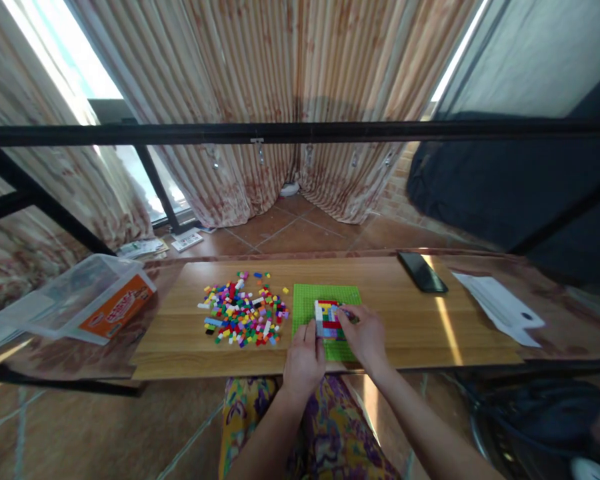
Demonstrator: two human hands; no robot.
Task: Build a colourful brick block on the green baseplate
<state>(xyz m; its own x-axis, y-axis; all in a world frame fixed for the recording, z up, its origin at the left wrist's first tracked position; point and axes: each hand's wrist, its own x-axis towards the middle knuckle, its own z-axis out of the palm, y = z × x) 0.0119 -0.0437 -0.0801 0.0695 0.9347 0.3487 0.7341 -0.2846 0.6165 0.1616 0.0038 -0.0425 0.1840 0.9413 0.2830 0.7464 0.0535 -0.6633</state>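
Note:
A block of many-coloured toy bricks (327, 324), with white along its left side and red, yellow and blue parts, stands on a green baseplate (305, 297). My left hand (303, 360) is at the lower left of this brick build, its thumb and fingers closed against the near left corner. From the right, my right hand (364, 335) reaches over the build, fingertips pinched at its upper right side. Whatever lies between those fingertips is hidden or too small to name. Left of the baseplate spreads a heap of loose toy bricks (247, 312) in mixed colours.
The wooden table (170, 333) carries a dark phone (423, 272) at its right. A white sheet (497, 310) lies beyond the right end. Beside the left end sits a clear plastic box (93, 293) with an orange label. A black rail (300, 133) crosses before the curtains (240, 67).

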